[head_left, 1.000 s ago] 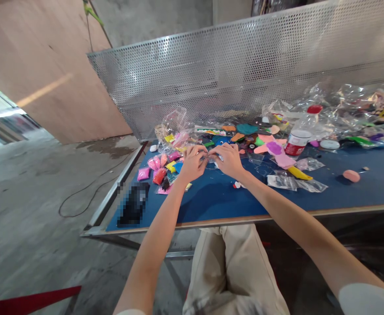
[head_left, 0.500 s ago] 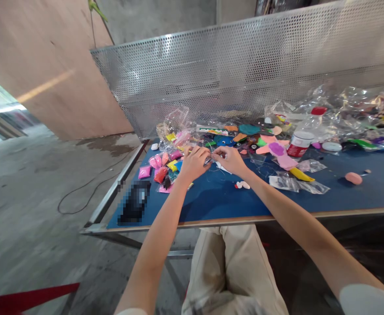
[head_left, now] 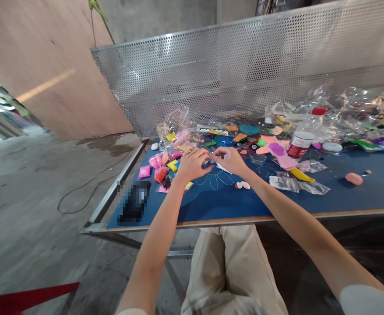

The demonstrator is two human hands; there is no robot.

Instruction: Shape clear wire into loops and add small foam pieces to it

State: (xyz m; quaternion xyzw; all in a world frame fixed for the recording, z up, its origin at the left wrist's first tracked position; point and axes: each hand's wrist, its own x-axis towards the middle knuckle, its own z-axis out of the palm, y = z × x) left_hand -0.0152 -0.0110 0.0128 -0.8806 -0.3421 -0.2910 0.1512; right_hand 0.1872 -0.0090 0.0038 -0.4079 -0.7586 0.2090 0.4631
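My left hand (head_left: 193, 165) is above the blue table (head_left: 224, 205) with its fingers bent and its thumb held apart below. At its fingertips sits a small, shiny, clear piece (head_left: 207, 162), partly hidden. My right hand (head_left: 230, 160) meets it from the right, thumb and forefinger pinched together; what they hold is too small to name. Thin pale looped lines (head_left: 216, 180), like strands of thread or wire, fan out below both hands. Small white and red pieces (head_left: 242, 185) lie near my right wrist.
Colourful small packets (head_left: 160, 174) lie left of my hands. Behind are a blue figure with eyes (head_left: 225, 141) and clear plastic bags (head_left: 349, 105). A red-labelled bottle (head_left: 299, 144) stands to the right. A perforated metal panel (head_left: 195, 78) rises along the back edge.
My left thumb has spread away from the fingers, and my left hand has shifted slightly left. The pale loops now show more widely below my hands. My right hand has barely moved.
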